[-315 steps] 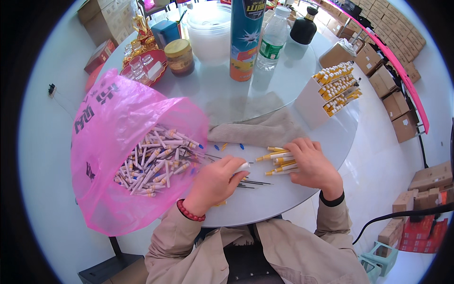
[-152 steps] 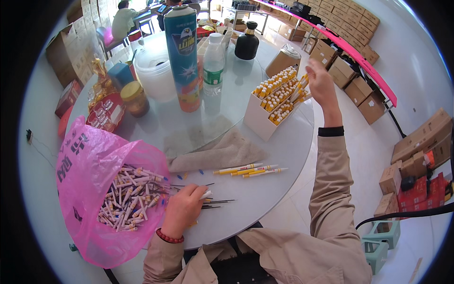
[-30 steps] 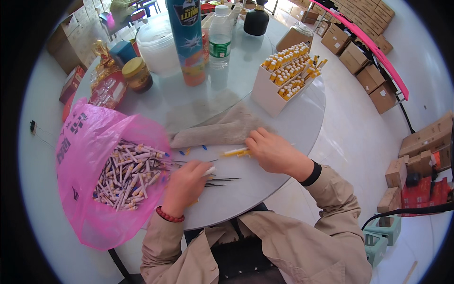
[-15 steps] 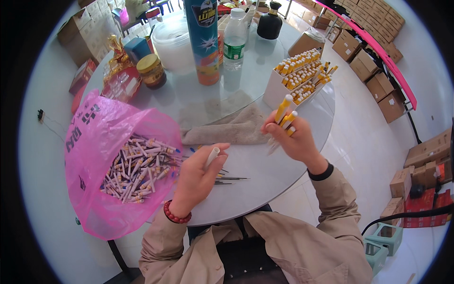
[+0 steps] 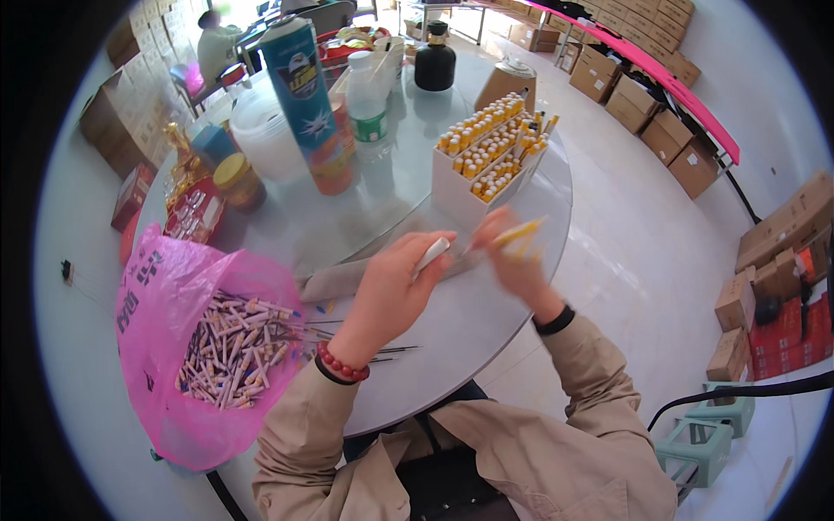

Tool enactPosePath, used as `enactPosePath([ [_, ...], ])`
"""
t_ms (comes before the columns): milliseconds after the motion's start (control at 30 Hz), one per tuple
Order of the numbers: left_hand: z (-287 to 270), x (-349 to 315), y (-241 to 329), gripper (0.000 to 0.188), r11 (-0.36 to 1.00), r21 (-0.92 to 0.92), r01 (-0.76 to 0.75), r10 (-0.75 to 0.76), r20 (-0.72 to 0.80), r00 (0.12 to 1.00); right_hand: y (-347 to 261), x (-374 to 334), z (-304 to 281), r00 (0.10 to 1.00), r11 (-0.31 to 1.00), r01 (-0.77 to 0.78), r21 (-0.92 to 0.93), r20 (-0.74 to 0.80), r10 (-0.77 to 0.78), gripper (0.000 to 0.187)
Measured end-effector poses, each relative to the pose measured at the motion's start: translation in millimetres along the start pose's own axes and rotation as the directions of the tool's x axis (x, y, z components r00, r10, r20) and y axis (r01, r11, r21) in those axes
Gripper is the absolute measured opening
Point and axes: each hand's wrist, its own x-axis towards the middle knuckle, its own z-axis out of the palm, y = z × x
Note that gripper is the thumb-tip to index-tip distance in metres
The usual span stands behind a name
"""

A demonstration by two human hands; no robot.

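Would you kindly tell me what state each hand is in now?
Left hand: closed around a white cylindrical piece.
Right hand: blurred, holding slim yellow-and-white pens.

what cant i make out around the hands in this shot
All in the head view:
- Right hand: motion blur; the yellow pens in it cannot be counted.
- White tube: lower end hidden in the left hand.
- Beige cloth: partly hidden behind the left hand.
- Yellow-and-white pens in the white box: lower ends hidden by its walls.
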Motion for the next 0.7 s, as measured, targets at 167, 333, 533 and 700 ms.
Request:
enactPosePath([
  [167, 30, 55, -5, 0.021, 0.966, 0.205, -0.159, 0.151, 0.054, 0.987, 91, 45, -96, 0.595, 0.729, -0.502, 0.464, -0.427, 0.681, 0.026],
  [333, 72, 95, -14, 0.020, 0.859, 0.419, -0.293, 0.280, 0.094, 0.955, 179, 78, -120, 0.527, 0.678, -0.729, 0.094, -0.554, 0.644, 0.041],
  [533, 78, 98, -23, 0.021, 0.848, 0.434, -0.306, 0.274, 0.136, 0.952, 198, 91, -92, 0.647, 0.667, -0.743, -0.057, -0.318, 0.693, 0.055],
  [700, 71, 96, -21, 0.021, 0.889, 0.350, -0.294, 0.275, 0.104, 0.956, 188, 93, -80, 0.620, 0.621, -0.780, -0.079, -0.229, 0.750, 0.065],
])
